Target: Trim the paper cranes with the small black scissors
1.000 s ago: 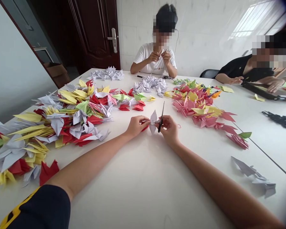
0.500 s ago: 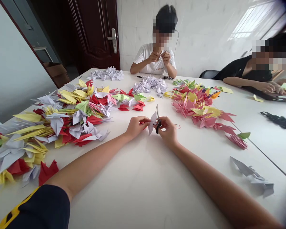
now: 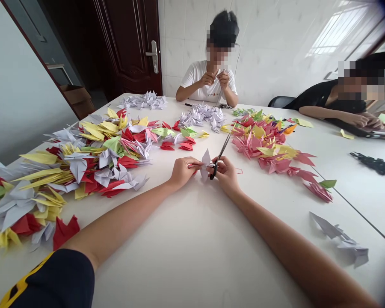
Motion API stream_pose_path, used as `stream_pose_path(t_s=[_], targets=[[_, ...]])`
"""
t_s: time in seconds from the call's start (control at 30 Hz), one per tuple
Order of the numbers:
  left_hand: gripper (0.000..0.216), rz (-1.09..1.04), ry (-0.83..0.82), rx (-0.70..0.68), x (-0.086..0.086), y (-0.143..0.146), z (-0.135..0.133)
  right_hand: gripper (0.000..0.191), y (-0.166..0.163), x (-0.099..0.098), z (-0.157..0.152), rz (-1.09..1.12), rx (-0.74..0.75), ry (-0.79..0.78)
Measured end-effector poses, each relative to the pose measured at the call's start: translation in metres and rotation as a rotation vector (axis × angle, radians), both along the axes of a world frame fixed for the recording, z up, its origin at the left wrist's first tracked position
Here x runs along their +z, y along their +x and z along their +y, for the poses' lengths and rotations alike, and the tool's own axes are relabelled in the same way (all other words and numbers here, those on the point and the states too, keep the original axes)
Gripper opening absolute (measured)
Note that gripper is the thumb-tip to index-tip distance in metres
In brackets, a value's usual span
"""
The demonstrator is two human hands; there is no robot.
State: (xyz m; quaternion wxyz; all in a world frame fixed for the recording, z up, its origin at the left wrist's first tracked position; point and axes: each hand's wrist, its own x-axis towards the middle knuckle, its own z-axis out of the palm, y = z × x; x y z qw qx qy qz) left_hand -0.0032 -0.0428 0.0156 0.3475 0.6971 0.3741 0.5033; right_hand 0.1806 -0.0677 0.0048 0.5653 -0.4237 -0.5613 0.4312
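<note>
My left hand pinches a white folded paper crane just above the white table. A bit of red paper or thread shows at its fingertips. My right hand is closed round the handles of black scissors, whose blades point up and to the right, away from me. The two hands almost touch at the crane.
A big heap of yellow, red, white and green paper cranes lies left. A pink and yellow heap lies right, with white cranes near the right edge. A person in white sits opposite; another in black sits at the right.
The scissors' blades have tilted from nearly upright to leaning right. Both hands stay at the white crane. The person at the right has drawn their hands back a little.
</note>
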Motion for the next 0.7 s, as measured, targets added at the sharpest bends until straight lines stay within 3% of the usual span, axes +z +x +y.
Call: stream_pose_path(t_s=[0.3,0.7], targets=[[0.013,0.015,0.02,-0.02,-0.004,0.002,-0.001,0.049,-0.001,0.0,0.0,0.045,0.06,-0.024],[0.02,0.241,0.248,0.064,-0.003,0.001,-0.007,0.049,-0.01,0.0,-0.007,0.015,0.041,0.038]])
